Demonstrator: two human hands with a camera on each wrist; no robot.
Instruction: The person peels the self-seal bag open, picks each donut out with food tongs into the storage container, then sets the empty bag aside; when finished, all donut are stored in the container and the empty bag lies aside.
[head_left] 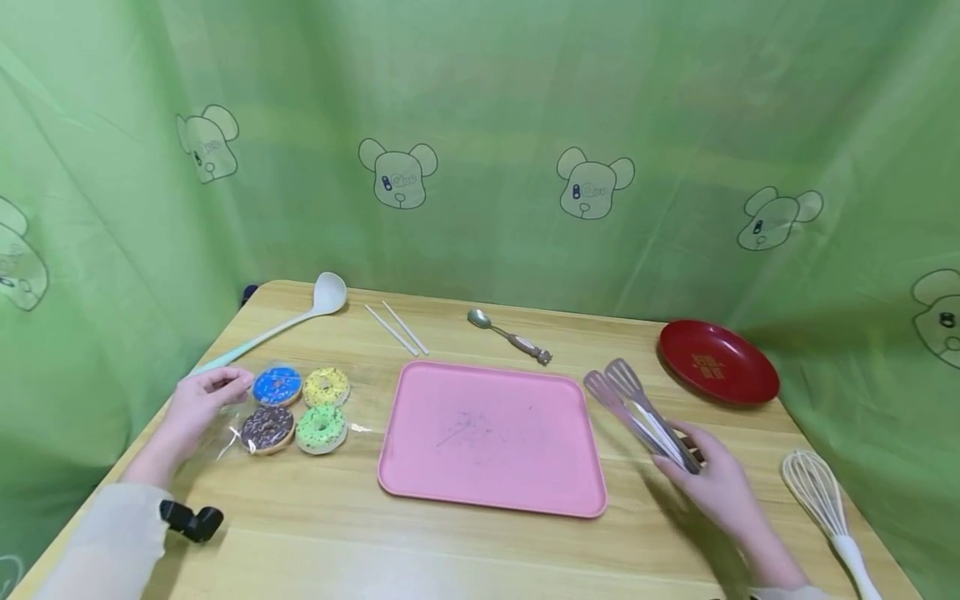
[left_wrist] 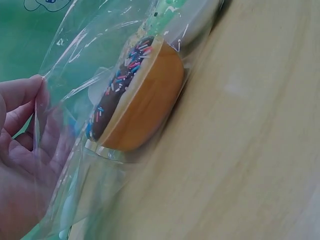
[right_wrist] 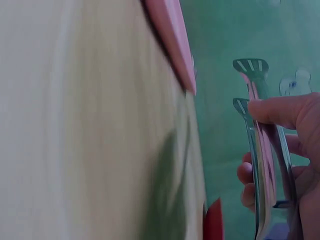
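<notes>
Four sprinkled doughnuts (head_left: pixel 298 408) sit in a clear bag (head_left: pixel 234 427) at the bench's (head_left: pixel 465 550) left, beside the pink tray (head_left: pixel 491 436). Left hand (head_left: pixel 197 407) pinches the bag's edge; right hand (head_left: pixel 716 483) has its fingers curled around metal tongs (head_left: pixel 637 408), raised right of the tray.

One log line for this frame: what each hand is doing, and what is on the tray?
left hand: pinches donut bag | right hand: grips tongs | tray: bare
</notes>
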